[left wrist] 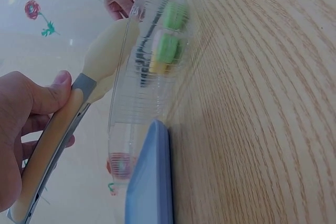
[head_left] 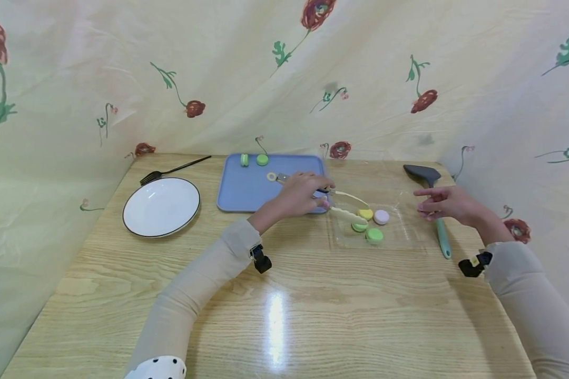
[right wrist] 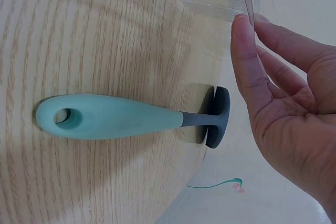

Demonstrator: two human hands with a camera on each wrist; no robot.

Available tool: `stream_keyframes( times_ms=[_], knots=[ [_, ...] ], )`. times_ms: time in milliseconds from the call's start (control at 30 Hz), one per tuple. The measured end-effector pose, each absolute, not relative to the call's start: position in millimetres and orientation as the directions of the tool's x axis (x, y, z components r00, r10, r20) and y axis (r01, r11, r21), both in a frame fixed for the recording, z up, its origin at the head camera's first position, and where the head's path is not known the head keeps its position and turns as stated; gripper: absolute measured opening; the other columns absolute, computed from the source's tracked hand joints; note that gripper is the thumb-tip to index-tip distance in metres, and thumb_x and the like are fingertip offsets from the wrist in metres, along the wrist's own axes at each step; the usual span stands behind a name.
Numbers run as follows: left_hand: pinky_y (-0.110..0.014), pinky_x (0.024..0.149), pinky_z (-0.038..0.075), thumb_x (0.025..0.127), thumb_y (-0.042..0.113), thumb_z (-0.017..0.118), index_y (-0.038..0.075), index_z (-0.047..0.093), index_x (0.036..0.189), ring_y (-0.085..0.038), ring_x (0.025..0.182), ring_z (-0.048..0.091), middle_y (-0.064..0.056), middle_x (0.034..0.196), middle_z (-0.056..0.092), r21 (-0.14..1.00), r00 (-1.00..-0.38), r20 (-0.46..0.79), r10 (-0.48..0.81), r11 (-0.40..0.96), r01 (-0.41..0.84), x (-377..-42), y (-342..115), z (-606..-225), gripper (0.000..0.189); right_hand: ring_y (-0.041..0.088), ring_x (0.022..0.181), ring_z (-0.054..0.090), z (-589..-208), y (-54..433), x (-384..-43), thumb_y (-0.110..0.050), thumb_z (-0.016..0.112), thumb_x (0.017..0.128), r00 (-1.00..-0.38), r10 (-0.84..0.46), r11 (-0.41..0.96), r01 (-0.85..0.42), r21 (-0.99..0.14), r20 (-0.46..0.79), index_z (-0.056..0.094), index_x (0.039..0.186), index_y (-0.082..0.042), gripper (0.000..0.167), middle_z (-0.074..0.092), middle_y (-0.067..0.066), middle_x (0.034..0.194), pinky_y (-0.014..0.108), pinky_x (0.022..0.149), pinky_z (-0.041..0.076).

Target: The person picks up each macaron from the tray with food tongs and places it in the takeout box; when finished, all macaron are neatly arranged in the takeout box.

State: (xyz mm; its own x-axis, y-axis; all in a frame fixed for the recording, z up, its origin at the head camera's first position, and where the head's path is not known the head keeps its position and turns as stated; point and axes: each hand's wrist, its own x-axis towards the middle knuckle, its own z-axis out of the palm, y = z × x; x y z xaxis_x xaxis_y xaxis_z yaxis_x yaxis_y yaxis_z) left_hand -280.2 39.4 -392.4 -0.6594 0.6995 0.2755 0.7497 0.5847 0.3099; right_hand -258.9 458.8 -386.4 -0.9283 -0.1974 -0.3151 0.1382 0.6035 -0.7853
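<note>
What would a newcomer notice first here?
The left hand holds pale-tipped tongs over a clear container of pastel macarons, whose edge the right hand pinches. In the head view, left of it lies a blue tray bearing two green macarons; farther left, a dark-rimmed white plate.

On my head feed, left hand (head_left: 301, 195) grips tongs (head_left: 349, 215), tips at macarons (head_left: 374, 235) in clear box (head_left: 400, 234). Right hand (head_left: 449, 205) at box's right side. I see blue tray (head_left: 246, 190) bearing two green macarons (head_left: 262, 159), white plate (head_left: 162, 207) left, spatula (head_left: 441, 234) right.

The wood-grain desk (head_left: 360, 310) bears a tray (head_left: 246, 187) at twelve o'clock. Plate (head_left: 161, 208) and fork (head_left: 157, 174) lie near ten, clear box (head_left: 403, 223) and turner (head_left: 423, 172) near two.
</note>
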Motion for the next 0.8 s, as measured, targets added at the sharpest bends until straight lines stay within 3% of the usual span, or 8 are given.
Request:
stream_keyframes(
  times_ms=[200,333,433,633,800],
  knots=[
    [-0.045,0.108,0.044,0.095,0.037,0.072,0.020,0.064,0.138,-0.022,0.126,0.059,0.003,0.139,0.066,0.305,-0.659,0.275,0.700,0.586,0.751,-280,39,-392,0.047,0.009,0.085,0.073,-386,459,-258,-0.010,0.065,0.100,-0.929,-0.200,0.592,0.138,-0.794,-0.311,0.060,0.124,-0.027,0.030,0.077,-0.004,0.097,0.033,0.079,0.062],
    [-0.044,0.108,0.044,0.095,0.037,0.072,0.019,0.064,0.138,-0.021,0.126,0.060,0.002,0.138,0.066,0.308,-0.656,0.278,0.702,0.582,0.753,-278,39,-390,0.048,0.009,0.085,0.073,-387,459,-259,-0.011,0.063,0.101,-0.930,-0.203,0.605,0.128,-0.786,-0.308,0.050,0.144,-0.007,0.045,0.077,-0.004,0.098,0.033,0.078,0.062],
    [-0.043,0.108,0.045,0.094,0.038,0.072,0.017,0.064,0.137,-0.021,0.127,0.061,0.001,0.137,0.067,0.314,-0.652,0.293,0.699,0.573,0.757,-278,37,-389,0.049,0.009,0.086,0.073,-387,459,-259,-0.011,0.062,0.102,-0.929,-0.207,0.612,0.122,-0.781,-0.307,0.039,0.150,0.007,0.056,0.077,-0.004,0.098,0.033,0.078,0.062],
    [-0.041,0.111,0.045,0.090,0.040,0.074,0.014,0.066,0.136,-0.021,0.127,0.063,0.000,0.135,0.069,0.338,-0.660,0.340,0.670,0.568,0.750,-282,29,-387,0.054,0.010,0.086,0.073,-387,459,-259,-0.012,0.063,0.102,-0.929,-0.205,0.610,0.125,-0.782,-0.309,0.050,0.142,-0.008,0.043,0.078,-0.002,0.099,0.033,0.079,0.062],
    [-0.040,0.112,0.045,0.088,0.042,0.075,0.012,0.066,0.136,-0.021,0.123,0.065,-0.002,0.132,0.071,0.338,-0.673,0.378,0.636,0.582,0.740,-288,16,-388,0.057,0.011,0.086,0.073,-388,460,-260,-0.013,0.063,0.102,-0.928,-0.209,0.618,0.119,-0.777,-0.309,0.046,0.145,-0.002,0.048,0.077,-0.003,0.098,0.033,0.079,0.062]
  ],
)
